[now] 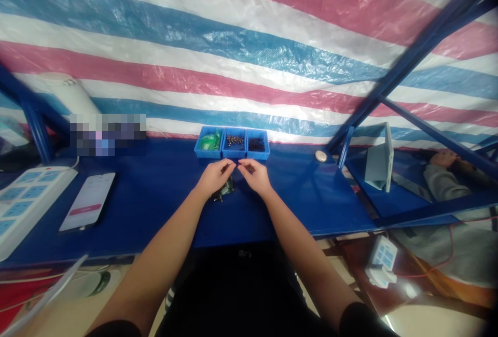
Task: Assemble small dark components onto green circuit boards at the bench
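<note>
My left hand (215, 174) and my right hand (253, 175) meet over the blue table (155, 192), fingertips pinched together and almost touching each other. Each pinch seems to hold a tiny part, too small to name. Under my left hand lies a small dark pile of parts (223, 191). Just beyond the hands stand three small blue bins: the left bin (209, 142) holds green pieces, the middle bin (234, 142) small dark parts, the right bin (257, 144) darker parts.
A phone (88, 201) with a lit screen and a white power strip (27, 197) lie at the left. A small round white object (321, 155) sits right of the bins. A tablet (379, 159) stands on the neighbouring table, where another person (447, 171) rests. Blue frame bars cross at the right.
</note>
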{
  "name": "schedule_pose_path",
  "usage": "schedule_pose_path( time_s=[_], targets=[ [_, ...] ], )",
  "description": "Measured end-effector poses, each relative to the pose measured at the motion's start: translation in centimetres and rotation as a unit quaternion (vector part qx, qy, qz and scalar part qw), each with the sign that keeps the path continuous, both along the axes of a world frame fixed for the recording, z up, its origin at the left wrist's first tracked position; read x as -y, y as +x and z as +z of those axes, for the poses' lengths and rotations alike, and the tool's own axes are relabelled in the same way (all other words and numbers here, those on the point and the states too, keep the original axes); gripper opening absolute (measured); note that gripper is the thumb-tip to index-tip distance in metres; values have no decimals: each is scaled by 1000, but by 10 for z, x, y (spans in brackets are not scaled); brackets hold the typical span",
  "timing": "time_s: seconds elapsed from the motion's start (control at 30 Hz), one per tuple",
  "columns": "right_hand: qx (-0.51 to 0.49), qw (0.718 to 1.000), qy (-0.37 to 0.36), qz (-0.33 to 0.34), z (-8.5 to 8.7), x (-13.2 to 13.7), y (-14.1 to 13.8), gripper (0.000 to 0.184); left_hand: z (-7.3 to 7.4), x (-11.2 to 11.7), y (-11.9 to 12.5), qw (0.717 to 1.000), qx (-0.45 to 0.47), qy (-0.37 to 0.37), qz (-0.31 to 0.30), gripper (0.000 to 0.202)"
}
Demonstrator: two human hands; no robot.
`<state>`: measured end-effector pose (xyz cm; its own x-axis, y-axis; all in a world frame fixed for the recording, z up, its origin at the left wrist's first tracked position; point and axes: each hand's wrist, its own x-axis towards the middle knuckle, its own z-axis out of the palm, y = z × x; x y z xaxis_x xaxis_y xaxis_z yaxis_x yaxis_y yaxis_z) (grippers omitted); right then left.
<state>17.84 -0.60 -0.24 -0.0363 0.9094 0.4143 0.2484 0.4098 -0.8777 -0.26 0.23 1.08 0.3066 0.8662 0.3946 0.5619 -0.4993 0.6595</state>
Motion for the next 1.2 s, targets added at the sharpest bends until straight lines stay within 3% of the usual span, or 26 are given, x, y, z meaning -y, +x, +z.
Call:
schedule_pose_path(
  time_s=[1.2],
  targets=[
    [-8,1000,5,-7,-3,-2,0,20,-1,1,0,1000,19,-7,-4,27]
  ],
)
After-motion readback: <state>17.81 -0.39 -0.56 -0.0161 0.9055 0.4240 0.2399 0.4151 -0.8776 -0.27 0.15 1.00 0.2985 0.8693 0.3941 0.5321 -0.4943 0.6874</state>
